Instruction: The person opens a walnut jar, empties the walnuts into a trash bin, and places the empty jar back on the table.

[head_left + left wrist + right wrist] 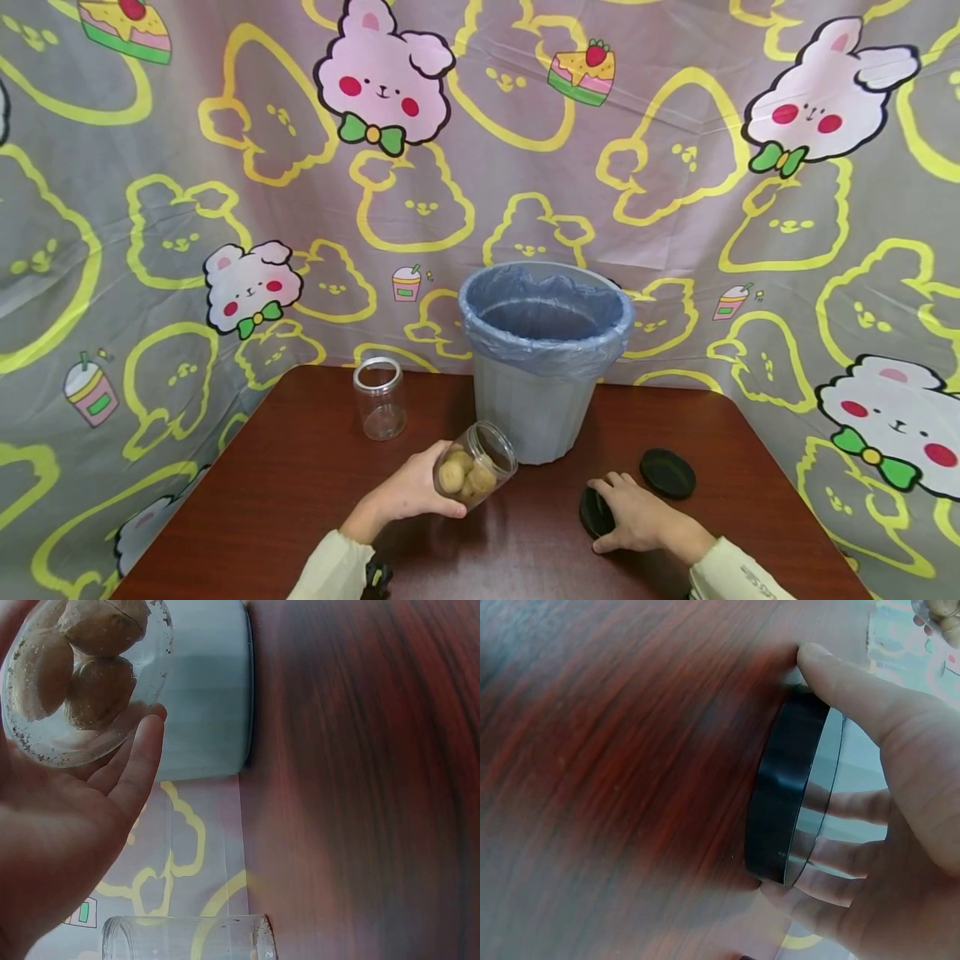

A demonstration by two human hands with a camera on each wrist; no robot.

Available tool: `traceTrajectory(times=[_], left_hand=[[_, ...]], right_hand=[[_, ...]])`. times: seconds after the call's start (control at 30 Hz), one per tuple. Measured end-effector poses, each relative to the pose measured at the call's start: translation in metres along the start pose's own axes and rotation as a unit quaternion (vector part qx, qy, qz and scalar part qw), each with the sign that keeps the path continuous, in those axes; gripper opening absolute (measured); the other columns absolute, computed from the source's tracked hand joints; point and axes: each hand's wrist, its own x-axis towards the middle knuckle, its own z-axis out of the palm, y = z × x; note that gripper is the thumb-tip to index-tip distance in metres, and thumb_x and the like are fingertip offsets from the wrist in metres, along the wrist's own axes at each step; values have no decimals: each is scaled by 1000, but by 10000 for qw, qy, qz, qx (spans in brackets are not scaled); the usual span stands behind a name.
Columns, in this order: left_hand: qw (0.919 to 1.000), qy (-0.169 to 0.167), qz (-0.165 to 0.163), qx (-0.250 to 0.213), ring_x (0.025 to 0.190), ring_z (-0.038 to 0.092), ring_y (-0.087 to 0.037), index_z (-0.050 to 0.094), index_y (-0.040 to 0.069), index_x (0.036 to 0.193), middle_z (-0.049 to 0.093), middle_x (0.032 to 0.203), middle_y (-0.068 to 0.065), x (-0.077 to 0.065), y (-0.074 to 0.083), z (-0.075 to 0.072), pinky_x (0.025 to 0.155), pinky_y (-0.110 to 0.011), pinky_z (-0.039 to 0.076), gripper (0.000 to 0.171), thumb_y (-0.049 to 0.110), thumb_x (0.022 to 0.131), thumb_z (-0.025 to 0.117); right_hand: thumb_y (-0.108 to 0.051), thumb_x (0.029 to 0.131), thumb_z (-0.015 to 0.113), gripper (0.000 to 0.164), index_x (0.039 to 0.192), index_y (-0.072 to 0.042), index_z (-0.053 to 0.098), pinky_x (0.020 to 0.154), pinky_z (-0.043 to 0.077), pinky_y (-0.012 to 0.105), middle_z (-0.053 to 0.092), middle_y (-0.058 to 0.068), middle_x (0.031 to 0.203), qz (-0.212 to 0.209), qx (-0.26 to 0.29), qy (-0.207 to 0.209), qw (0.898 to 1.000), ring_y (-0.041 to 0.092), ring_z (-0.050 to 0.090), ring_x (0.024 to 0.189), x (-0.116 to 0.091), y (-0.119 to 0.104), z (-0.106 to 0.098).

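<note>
Tilted with its open mouth toward the bin, a clear jar (501,454) holding several round tan-brown lumps (480,479) is gripped by my left hand (416,487). The left wrist view shows the jar's base (154,656) and the lumps (101,690) through it; their exact kind is unclear. On the table at the right, my right hand (645,518) holds a round black lid (596,512) by its rim. Thumb and fingers span the lid (784,795) from opposite sides in the right wrist view.
Behind the hands stands a grey bin (528,404) lined with a blue bag (588,354). A second clear jar (381,408), without a lid, stands at the back left. Another black lid (667,473) lies beyond the right hand. A patterned curtain (540,183) hangs behind the brown table (300,467).
</note>
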Motion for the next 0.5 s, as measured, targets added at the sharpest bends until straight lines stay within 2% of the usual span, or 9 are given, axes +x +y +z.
traceTrajectory(times=[0.5], left_hand=[[10000,1,-79,-8,96,56,-14,48,5,127,59,114,-3,0,0,1,85,-30,44,84,34,59,88]], right_hand=[[-56,66,78,88,129,0,49,84,44,49,50,11,116,43,21,-88,9999,33,46,109,0,-1,1]])
